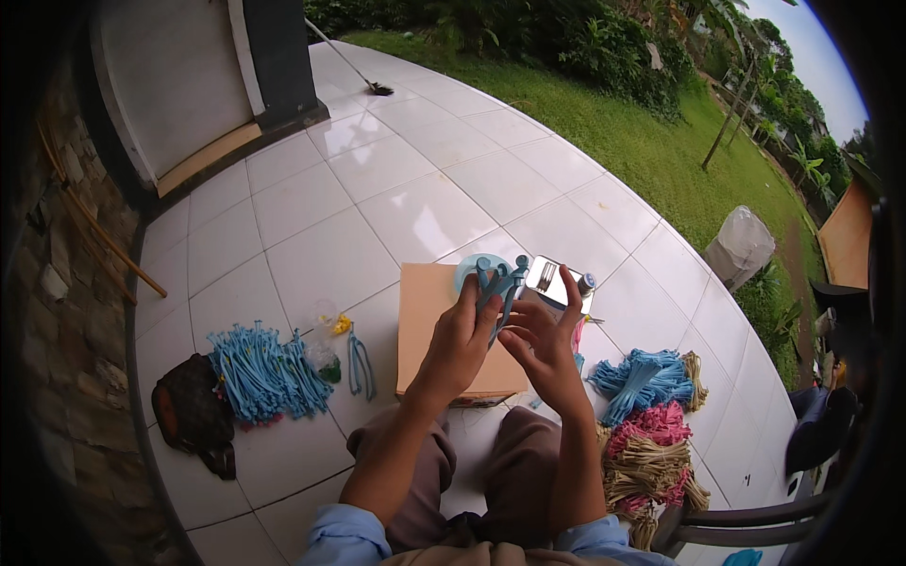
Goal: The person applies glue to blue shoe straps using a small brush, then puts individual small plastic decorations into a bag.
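Observation:
Over a cardboard box (429,321) in front of my knees, my left hand (455,344) is closed around several blue cord loops (505,288). Their rounded, knobbed ends stick up past my fingers. Close on the right is my right hand (545,351), fingers apart and index finger raised; its thumb is near the hanging part of the loops, and I cannot tell whether it touches them. Behind the loops a pale blue round dish (465,274) shows in part on the box. Beside it lies a white tray (545,274) with a small spool-like cylinder (586,283).
Left on the tiles are a blue cord pile (264,373), a dark bag (193,410), a single loop (359,368) and a clear plastic bag (323,351). At right lie blue bundles (642,382), pink bundles (651,426) and beige bundles (646,462), near a dark chair arm (755,514).

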Demonstrator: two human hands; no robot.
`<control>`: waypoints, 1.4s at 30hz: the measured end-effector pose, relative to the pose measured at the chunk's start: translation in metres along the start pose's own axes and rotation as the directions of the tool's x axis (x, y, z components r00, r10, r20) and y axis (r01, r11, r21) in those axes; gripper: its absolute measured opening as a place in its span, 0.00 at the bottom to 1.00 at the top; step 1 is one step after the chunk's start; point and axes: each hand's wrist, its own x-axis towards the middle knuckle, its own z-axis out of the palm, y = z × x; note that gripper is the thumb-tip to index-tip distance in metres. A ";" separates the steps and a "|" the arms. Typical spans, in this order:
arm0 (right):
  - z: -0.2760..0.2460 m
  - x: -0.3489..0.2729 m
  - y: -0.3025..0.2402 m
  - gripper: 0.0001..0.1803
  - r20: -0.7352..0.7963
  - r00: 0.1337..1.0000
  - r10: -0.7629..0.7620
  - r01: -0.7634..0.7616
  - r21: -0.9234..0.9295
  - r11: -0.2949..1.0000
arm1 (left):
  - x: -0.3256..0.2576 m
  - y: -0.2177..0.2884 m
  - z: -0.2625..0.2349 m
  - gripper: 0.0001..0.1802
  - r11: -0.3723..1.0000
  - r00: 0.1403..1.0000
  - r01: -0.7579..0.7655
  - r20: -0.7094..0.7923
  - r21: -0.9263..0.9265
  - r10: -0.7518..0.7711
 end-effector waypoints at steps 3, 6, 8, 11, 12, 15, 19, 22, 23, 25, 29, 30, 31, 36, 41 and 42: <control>-0.006 0.002 0.000 0.31 -0.056 0.997 0.044 -0.042 0.041 0.998 | -0.002 -0.006 0.009 0.17 0.997 0.994 -0.064 0.084 -0.045 0.067; -0.011 -0.002 -0.006 0.34 -0.058 0.995 0.081 -0.080 0.022 0.997 | -0.005 -0.007 0.009 0.16 0.971 0.985 0.007 0.169 -0.241 0.035; -0.012 -0.003 -0.010 0.46 -0.040 0.996 0.079 -0.076 0.061 0.995 | -0.005 -0.022 0.009 0.17 0.966 0.979 0.043 0.204 -0.254 0.010; -0.020 -0.006 -0.015 0.51 0.013 0.999 0.050 -0.048 -0.159 0.986 | -0.001 -0.030 0.015 0.21 0.965 0.924 -0.260 0.279 -0.040 0.261; -0.021 -0.007 -0.015 0.51 0.010 0.999 0.052 -0.050 -0.163 0.985 | 0.000 -0.031 0.020 0.21 0.965 0.923 -0.260 0.281 -0.044 0.261; -0.020 -0.010 -0.013 0.50 -0.045 0.999 0.022 -0.028 -0.143 0.989 | 0.003 -0.024 0.026 0.18 0.983 0.980 -0.153 0.144 0.097 0.138; -0.018 -0.008 -0.014 0.50 -0.095 0.994 -0.048 0.028 -0.207 0.978 | 0.005 -0.003 0.023 0.10 0.889 0.941 -0.337 0.112 0.311 0.318; -0.021 -0.009 -0.016 0.50 -0.077 0.994 0.075 -0.081 -0.074 0.994 | 0.005 -0.004 0.019 0.09 0.874 0.929 -0.348 0.000 0.340 0.370; -0.023 -0.010 -0.017 0.50 -0.070 0.985 0.156 -0.158 -0.034 0.987 | 0.005 -0.004 0.018 0.08 0.906 0.939 -0.296 -0.080 0.302 0.334; -0.026 -0.010 -0.023 0.49 -0.091 0.983 0.161 -0.169 -0.097 0.981 | 0.004 0.000 0.022 0.08 0.919 0.943 -0.304 -0.058 0.252 0.328; -0.020 -0.010 -0.018 0.47 -0.173 0.979 0.106 -0.090 0.096 0.991 | 0.001 0.003 0.025 0.09 0.893 0.927 -0.374 0.072 0.250 0.368; -0.020 -0.009 -0.017 0.47 -0.173 0.979 0.106 -0.090 0.096 0.991 | 0.000 0.005 0.025 0.10 0.884 0.924 -0.382 0.131 0.269 0.359; -0.020 -0.009 -0.017 0.46 -0.171 0.980 0.101 -0.074 0.157 0.985 | 0.000 0.006 0.024 0.13 0.877 0.916 -0.402 0.132 0.264 0.380; -0.025 -0.012 -0.026 0.42 -0.030 0.982 0.186 -0.163 0.354 0.921 | 0.000 -0.001 0.027 0.11 0.940 0.936 -0.322 0.189 0.111 0.298; -0.027 -0.014 -0.033 0.35 -0.053 0.981 0.185 -0.153 0.367 0.917 | -0.003 0.001 0.036 0.15 0.972 0.948 -0.177 0.237 -0.155 0.210; -0.026 -0.014 -0.033 0.35 -0.052 0.981 0.184 -0.152 0.371 0.916 | -0.003 -0.002 0.032 0.15 0.973 0.949 -0.177 0.237 -0.151 0.209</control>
